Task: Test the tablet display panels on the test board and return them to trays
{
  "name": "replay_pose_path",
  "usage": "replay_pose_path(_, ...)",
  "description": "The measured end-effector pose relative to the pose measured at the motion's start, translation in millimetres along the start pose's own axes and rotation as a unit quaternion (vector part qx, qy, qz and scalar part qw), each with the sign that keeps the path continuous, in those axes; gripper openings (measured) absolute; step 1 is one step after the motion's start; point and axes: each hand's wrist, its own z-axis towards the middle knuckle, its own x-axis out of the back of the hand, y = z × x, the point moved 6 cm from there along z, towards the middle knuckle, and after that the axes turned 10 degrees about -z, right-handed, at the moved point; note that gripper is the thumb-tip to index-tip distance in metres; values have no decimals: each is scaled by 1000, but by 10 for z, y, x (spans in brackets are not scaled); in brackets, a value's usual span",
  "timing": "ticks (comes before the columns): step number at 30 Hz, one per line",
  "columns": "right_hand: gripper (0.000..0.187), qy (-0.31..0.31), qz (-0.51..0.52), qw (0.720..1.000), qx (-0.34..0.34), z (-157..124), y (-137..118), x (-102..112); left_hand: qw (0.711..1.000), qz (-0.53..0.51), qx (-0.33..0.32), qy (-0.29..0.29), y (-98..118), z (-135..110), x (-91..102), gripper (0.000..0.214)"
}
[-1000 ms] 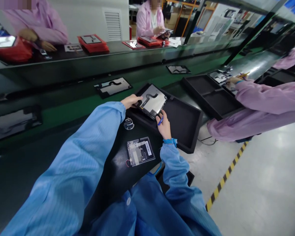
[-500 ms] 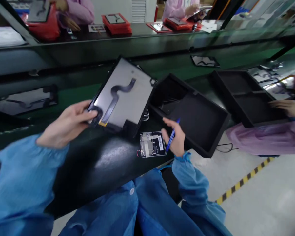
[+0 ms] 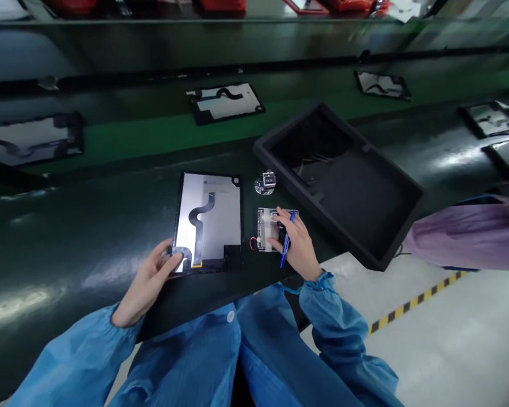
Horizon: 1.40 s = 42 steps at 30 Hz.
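A flat silver-backed tablet panel with a curved black ribbon cable [image 3: 208, 221] is laid on the dark workbench [image 3: 89, 249] and is pinched at its near left corner by the left hand [image 3: 150, 282]. Just right of it, a small circuit board with a white label [image 3: 268, 229] is touched by the fingertips of the right hand [image 3: 296, 244], in which a blue pen [image 3: 285, 244] is gripped. Behind the board, a small metal tally counter [image 3: 265, 183] is set beside an empty black foam tray [image 3: 343, 181].

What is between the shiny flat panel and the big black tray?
In the head view, a small round silver counter and a little circuit board under the right hand lie between the silver panel and the black foam tray.
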Motion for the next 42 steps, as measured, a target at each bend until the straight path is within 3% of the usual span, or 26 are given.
replay_pose_path(2,30,43,11,998,-44,-6,4,137,978,193,-77,16,200,-24,166,40)
replay_pose_path(5,30,107,72,980,-150,-5,-115,354,870,410,-238,133,623,-16,339,42)
replay_pose_path(6,30,114,97,974,-172,16,-217,385,847,428,-281,144,710,19,311,41)
replay_pose_path(8,24,90,143,971,-172,100,-520,343,833,411,-357,101,771,142,131,37)
replay_pose_path(10,14,23,205,968,-141,195,-861,154,823,384,-417,38,729,275,-106,35)
replay_pose_path(12,24,-36,272,952,-135,245,-1103,-97,815,367,-448,8,648,383,-274,34)
replay_pose_path(15,37,-59,331,928,-163,265,-1219,-390,815,351,-461,-2,556,464,-344,33)
replay_pose_path(18,35,-61,325,932,-151,283,-1228,-492,820,330,-469,-2,540,472,-300,32)
replay_pose_path(23,37,-19,243,967,-74,310,-1301,-404,819,323,-475,-10,541,491,-288,29)
replay_pose_path(31,34,-21,200,978,-59,294,-1330,-454,816,317,-483,-13,544,478,-300,32)
replay_pose_path(35,35,-24,223,972,-72,271,-1317,-450,818,319,-478,-10,553,467,-297,34)
replay_pose_path(38,36,1,282,953,-113,312,-1217,-344,823,315,-472,1,559,464,-288,34)
replay_pose_path(42,21,-10,335,934,-122,649,-1038,-194,836,311,-453,-5,559,477,-290,36)
